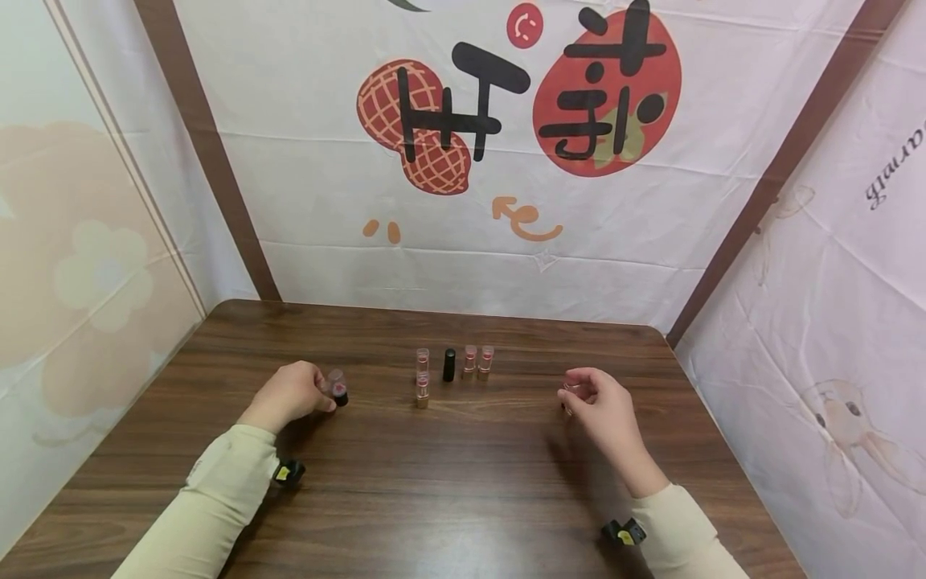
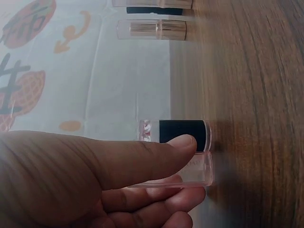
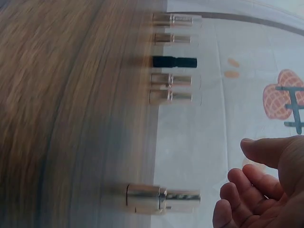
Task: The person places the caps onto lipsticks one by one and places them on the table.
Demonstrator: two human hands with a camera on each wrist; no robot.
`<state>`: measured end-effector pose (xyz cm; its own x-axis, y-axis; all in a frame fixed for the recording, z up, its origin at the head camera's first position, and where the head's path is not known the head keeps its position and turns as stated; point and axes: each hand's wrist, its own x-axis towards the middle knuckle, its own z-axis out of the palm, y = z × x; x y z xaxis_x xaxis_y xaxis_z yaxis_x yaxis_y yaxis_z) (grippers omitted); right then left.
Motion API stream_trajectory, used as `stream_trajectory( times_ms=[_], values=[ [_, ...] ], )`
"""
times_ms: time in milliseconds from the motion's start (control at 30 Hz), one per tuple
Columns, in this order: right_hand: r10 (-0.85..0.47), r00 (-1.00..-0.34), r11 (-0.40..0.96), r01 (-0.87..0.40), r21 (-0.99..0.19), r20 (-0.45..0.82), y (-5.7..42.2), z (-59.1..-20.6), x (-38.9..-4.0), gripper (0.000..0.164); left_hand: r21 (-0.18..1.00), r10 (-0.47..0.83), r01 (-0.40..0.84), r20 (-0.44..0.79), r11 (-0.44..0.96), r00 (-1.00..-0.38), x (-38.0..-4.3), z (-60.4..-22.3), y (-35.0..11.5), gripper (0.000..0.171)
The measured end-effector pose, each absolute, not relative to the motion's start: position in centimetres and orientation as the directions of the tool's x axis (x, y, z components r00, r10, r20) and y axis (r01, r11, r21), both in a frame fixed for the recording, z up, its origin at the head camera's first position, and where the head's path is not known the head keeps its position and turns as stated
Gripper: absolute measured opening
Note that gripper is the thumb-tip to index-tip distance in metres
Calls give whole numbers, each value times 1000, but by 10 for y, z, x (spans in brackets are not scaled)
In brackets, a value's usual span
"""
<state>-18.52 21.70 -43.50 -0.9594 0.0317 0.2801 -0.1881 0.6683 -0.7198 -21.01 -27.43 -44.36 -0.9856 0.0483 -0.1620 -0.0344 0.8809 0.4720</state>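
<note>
At the left of the table, my left hand [image 1: 289, 396] holds a clear pinkish lipstick tube [image 2: 202, 172] between thumb and fingers. Right beside it stands a lipstick with a black section and a clear end [image 2: 183, 128], partly covered by the thumb in the left wrist view. On the other side, my right hand [image 1: 604, 410] is by a lipstick [image 1: 571, 392] that it partly hides in the head view. The right wrist view has this gold lipstick [image 3: 164, 198] upright on the table, just apart from the relaxed, loosely bent fingers.
Between the hands, a black lipstick tube [image 1: 449, 366] stands among several upright clear-capped lipsticks [image 1: 486, 360]. One gold-based lipstick [image 1: 423, 394] is set nearer me. The brown wooden table [image 1: 434, 498] ends at a printed white cloth [image 1: 325, 273], with more cloth on both sides.
</note>
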Motion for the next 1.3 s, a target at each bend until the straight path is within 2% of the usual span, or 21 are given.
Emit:
stream_trajectory(
  times_ms=[167, 467, 767, 1300],
  values=[
    [78, -959, 685, -146, -713, 272, 229, -441, -187, 30, 462, 33, -33, -133, 886, -991, -207, -436, -276, 25],
    [164, -973, 694, -3, -720, 162, 242, -453, -189, 45, 471, 2, -35, -78, 881, -997, -198, -412, -278, 25],
    [162, -981, 726, 45, -686, 107, 244, -464, -190, 46, 492, 7, 19, 26, 870, -1000, -191, -397, -268, 29],
    [110, -993, 814, 108, -570, -31, 240, -477, -198, 42, 553, 25, 94, 131, 828, -991, -185, -387, -250, 27]
  ],
)
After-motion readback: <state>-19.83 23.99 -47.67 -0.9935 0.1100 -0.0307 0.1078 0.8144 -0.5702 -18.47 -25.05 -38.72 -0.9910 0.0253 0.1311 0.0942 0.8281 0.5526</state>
